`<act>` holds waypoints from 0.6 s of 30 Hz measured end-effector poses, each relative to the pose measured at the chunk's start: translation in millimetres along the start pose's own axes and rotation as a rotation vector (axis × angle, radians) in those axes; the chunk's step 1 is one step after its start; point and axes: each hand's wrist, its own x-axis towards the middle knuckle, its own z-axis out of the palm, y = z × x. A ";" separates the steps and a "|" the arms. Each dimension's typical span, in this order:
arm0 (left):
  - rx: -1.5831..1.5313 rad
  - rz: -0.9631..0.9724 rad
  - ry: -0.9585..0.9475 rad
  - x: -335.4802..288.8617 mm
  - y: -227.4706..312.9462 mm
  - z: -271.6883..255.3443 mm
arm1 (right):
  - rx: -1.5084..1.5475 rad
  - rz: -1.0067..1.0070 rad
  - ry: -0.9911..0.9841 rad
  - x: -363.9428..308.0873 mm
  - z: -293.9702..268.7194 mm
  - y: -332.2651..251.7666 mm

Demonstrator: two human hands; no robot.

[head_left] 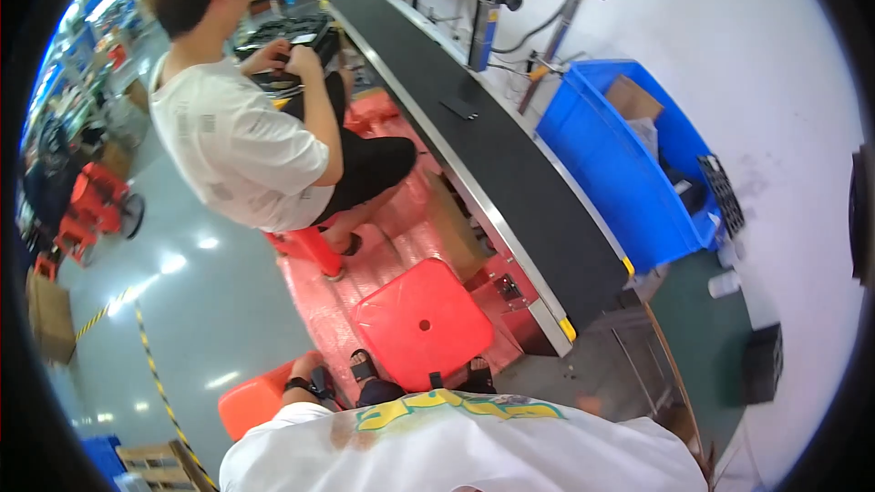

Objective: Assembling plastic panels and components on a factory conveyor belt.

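Note:
At the lower left, next to my white sleeve, bare skin with a black band, seemingly my left arm or hand [305,372], shows over an orange-red stool [253,401]. Its fingers cannot be made out. A smeared skin-toned patch at the lower right, possibly my right hand [592,406], lies below the near end of the conveyor belt [510,164]; nothing shows in it. In front of me stands a red square stool [424,321] with a hole in its middle, my sandalled feet beside it. A small flat black piece [458,109] rests on the belt.
A seated co-worker [246,137] in white handles a small dark item left of the belt. Right of it, a blue bin [620,173] holds cardboard and black parts. A metal stand [501,0] rises behind. Pink bubble wrap [365,287] covers the floor; a pallet [159,465] lies lower left.

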 end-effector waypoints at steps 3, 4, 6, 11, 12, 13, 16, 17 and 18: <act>-0.277 0.027 0.067 34.5 -11.2 -49.5 | 0.136 -0.182 -0.129 -36.9 -44.1 -84.0; 0.250 0.207 0.049 37.0 19.3 -59.6 | 0.228 -0.249 -0.182 -54.2 -49.8 -115.6; 1.035 0.431 0.090 12.2 117.2 -64.4 | 0.437 -0.428 -0.274 -73.1 -67.3 -178.5; 0.443 1.004 0.326 -80.1 284.2 3.2 | 0.917 -0.241 -0.179 -56.4 -61.4 -264.1; 0.489 1.207 0.335 -96.4 319.4 19.9 | 0.796 -0.255 -0.219 -50.8 -45.1 -270.3; 0.532 1.404 0.344 -112.7 351.4 36.7 | 0.827 -0.256 -0.210 -53.6 -37.8 -275.5; 0.795 1.622 0.286 -148.0 440.6 87.2 | 0.790 -0.592 -0.163 -49.6 6.6 -301.1; 0.908 1.674 0.299 -146.4 461.2 94.2 | 0.835 -0.612 -0.159 -51.5 5.9 -313.8; 0.990 1.680 0.322 -145.3 484.1 100.1 | 0.907 -0.547 -0.276 -62.0 -11.6 -319.8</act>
